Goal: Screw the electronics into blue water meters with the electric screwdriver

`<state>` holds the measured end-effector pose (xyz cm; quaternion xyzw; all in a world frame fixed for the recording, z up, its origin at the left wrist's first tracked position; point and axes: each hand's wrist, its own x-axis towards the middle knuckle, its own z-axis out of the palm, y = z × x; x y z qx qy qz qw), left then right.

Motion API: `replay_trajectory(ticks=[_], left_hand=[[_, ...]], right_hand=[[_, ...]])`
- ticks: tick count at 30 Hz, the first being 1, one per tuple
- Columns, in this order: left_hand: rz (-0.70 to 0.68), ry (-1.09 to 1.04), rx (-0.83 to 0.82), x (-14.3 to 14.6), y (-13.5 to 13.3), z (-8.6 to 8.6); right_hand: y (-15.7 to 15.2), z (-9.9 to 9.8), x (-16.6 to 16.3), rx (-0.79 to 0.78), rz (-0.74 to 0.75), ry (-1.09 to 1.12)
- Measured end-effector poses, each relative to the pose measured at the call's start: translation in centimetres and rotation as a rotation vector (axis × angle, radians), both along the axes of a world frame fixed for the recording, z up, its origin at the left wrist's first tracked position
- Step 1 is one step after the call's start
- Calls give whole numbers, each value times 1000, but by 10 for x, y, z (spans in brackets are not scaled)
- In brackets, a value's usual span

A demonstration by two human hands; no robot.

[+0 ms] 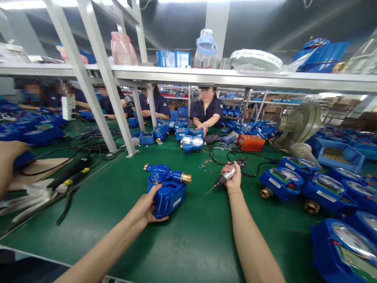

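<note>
My left hand (153, 204) grips the near end of a blue water meter (169, 200) with brass threaded ends, thumb on top and fingers beneath. The meter sits on or just over the green bench top (118, 243); I cannot tell which. To its right, my right hand (233, 177) is wrapped around a silver and black electric screwdriver (225, 177). The tool's long thin bit points left and down, apart from the meter. Small loose screws (207, 162) lie scattered on the bench beyond.
Open-faced water meters (282, 181) crowd the right side, near a blue screw bin (338, 153) and a fan (303, 122). An orange box (251, 142) stands behind the cables. At left are gloves and tools (70, 177), steel posts (97, 78) and another person's hand (13, 157). Opposite, a co-worker (207, 108) reaches toward a meter.
</note>
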<state>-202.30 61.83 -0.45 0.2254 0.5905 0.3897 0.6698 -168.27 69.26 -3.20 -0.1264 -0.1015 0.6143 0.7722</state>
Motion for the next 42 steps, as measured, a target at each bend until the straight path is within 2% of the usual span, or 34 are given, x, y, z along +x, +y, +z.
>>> replay_trajectory(ticks=[4, 8, 13, 17, 20, 24, 28, 30, 33, 37, 39, 42], left_hand=[[-43, -46, -46, 2, -12, 1], [-156, -71, -88, 4, -15, 2], [-425, -78, 3, -7, -14, 4], [-606, -87, 95, -21, -10, 10], [-702, -91, 117, -30, -1, 9], [-710, -119, 145, -34, 14, 3], [-747, -198, 231, -34, 19, 1], [-753, -169, 288, -35, 16, 1], [-651, 26, 394, -42, 5, -1], [-452, 235, 456, -57, -19, -8], [-386, 318, 582, -62, -34, -16], [-382, 497, 809, -58, -56, -30]], right_hand=[[-9, 33, -6, 52, 67, -105], [-20, 89, -19, 135, 131, -239], [-47, 155, -50, 249, 141, -317], [-63, 180, -82, 310, 92, -409], [-64, 184, -106, 363, -1, -478], [-54, 181, -136, 403, -95, -588], [-44, 170, -165, 392, -49, -678], [-39, 162, -177, 389, 0, -690], [-33, 153, -191, 437, 91, -645], [-27, 147, -201, 476, 160, -640], [-25, 146, -205, 473, 182, -658], [-23, 140, -211, 468, 224, -651]])
